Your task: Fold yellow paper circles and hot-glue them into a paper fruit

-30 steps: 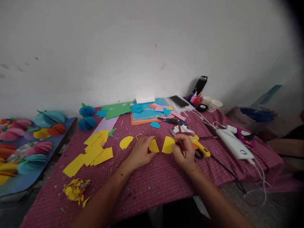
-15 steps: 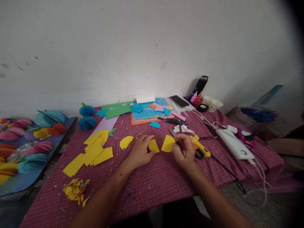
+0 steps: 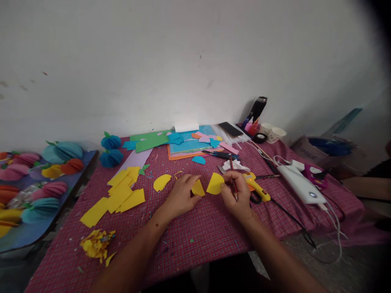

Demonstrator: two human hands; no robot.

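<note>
My left hand (image 3: 182, 193) is low over the table, thumb and fingers curved around the opposite edges of a small yellow paper piece (image 3: 199, 188). In my right hand (image 3: 237, 190) a rounded yellow paper piece (image 3: 215, 184) is pinched between thumb and forefinger. A slim dark red pencil (image 3: 231, 165) also sticks up through the fingers of that hand. The two yellow pieces are close together but apart. Left of my left hand lies a yellow half-round paper stack (image 3: 161, 183). A yellow glue gun (image 3: 258, 189) rests just right of my right hand.
Yellow paper rectangles (image 3: 119, 195) and crumpled yellow paper (image 3: 97, 245) lie at left. Blue paper pumpkins (image 3: 111, 158) stand behind them. Coloured sheets (image 3: 152, 142), a utility knife (image 3: 221, 154) and a phone (image 3: 230, 129) are at the back. A white power bank (image 3: 301, 185), cables and paper cups (image 3: 276, 135) sit at right.
Both hands have hardly moved. My right hand's yellow piece has shifted slightly left, and the two yellow pieces are a little nearer each other.
</note>
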